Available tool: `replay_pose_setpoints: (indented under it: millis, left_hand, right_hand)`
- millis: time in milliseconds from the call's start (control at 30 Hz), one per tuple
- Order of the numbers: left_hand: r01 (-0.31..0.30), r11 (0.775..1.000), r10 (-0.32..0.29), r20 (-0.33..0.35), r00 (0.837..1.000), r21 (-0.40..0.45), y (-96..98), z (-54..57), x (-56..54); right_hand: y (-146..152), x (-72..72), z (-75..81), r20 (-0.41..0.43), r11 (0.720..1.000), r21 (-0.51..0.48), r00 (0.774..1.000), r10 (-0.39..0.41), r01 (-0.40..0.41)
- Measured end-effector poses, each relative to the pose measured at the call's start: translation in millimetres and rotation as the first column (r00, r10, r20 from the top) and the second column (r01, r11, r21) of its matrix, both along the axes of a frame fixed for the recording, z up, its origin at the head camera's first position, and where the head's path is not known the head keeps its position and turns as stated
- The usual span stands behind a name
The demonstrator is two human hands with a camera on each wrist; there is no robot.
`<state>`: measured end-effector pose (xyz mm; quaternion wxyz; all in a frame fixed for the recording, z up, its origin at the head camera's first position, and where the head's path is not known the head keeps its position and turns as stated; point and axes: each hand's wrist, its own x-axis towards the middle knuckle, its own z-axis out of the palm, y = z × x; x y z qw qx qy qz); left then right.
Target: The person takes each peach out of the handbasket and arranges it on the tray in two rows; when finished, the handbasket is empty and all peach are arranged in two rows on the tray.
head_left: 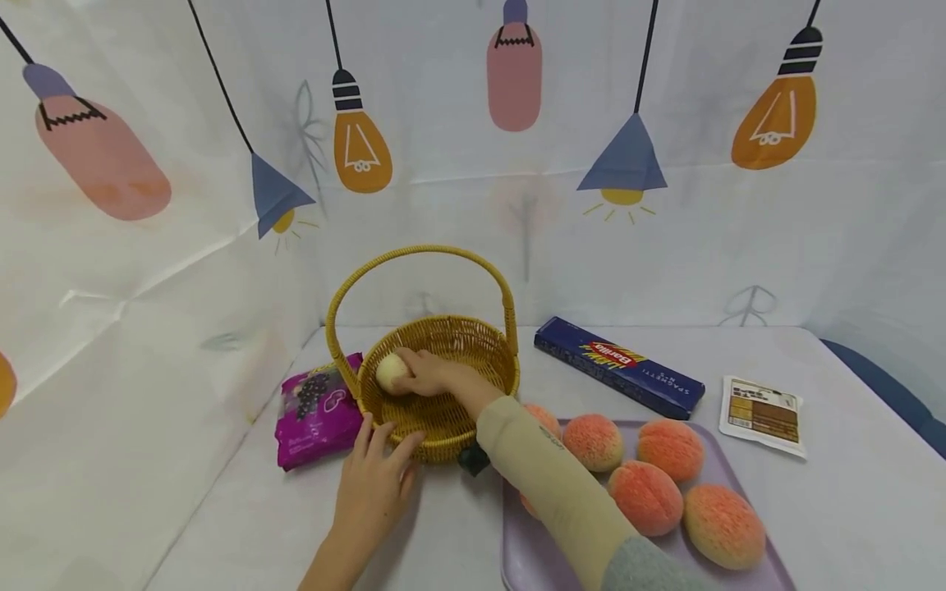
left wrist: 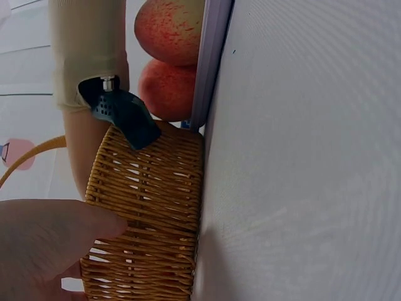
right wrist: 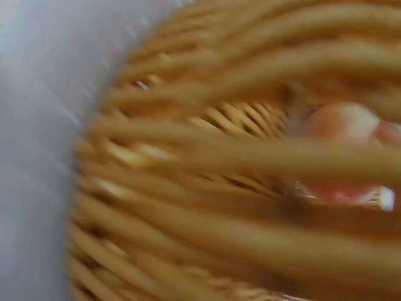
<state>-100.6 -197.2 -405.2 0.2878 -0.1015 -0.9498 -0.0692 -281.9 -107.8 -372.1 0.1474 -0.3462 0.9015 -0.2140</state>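
A yellow-brown wicker basket (head_left: 443,447) with a tall hooped handle stands at the middle of the table. Inside it, my right hand (head_left: 429,373) grips a pale-sided peach (head_left: 392,373) near the left wall. The right wrist view looks through the blurred basket weave (right wrist: 156,144). My left hand (head_left: 377,476) holds the basket's near-left rim, fingertips over the edge and thumb (left wrist: 94,222) against the outer wall. Several pink-orange peaches (head_left: 645,497) lie on a lilac tray (head_left: 769,566), partly hidden by the right sleeve.
A purple packet (head_left: 318,414) with a dark-fruit picture lies left of the basket. Behind the tray are a blue spaghetti box (head_left: 621,368) and a small white-and-brown packet (head_left: 763,416). A dark wrist camera (head_left: 474,460) sits beside the basket's near-right side.
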Motion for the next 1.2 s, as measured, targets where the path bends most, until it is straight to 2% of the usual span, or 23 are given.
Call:
replay_pose_setpoints:
  millis: [167,333,467,733,1000,1200]
  left_hand:
    - [0.004,1.0,-0.004,0.01,1.0,-0.006,0.9,-0.7,-0.5]
    - [0.012,1.0,-0.012,-0.009,1.0,-0.011,-0.3,-1.0,-1.0]
    - [0.012,1.0,-0.012,-0.013,1.0,-0.011,-1.7,-1.1,-1.0]
    - [0.009,1.0,-0.009,0.011,1.0,-0.009,-1.4,-0.4,-1.2]
    - [0.022,1.0,-0.022,-0.013,1.0,-0.01,-1.4,2.1,-1.5]
    - [0.012,1.0,-0.012,0.01,1.0,-0.01,-0.8,2.1,-1.1]
  right_hand:
    - [1,-1.0,-14.0,-0.037,0.996,-0.084,0.999,0.001,-0.004]
    - [-3,1.0,-19.4,-0.071,0.997,-0.08,0.997,-0.003,-0.003]
    - [-4,-0.1,-19.1,-0.074,0.991,-0.131,0.997,0.001,-0.011]
    - [-3,-3.1,-16.1,0.037,0.968,-0.249,0.999,0.004,0.005]
    - [0,-1.7,-12.5,0.136,0.963,-0.263,0.986,0.101,-0.062]
    - [-2,-3.2,-14.0,0.094,0.95,-0.289,0.985,0.146,-0.113]
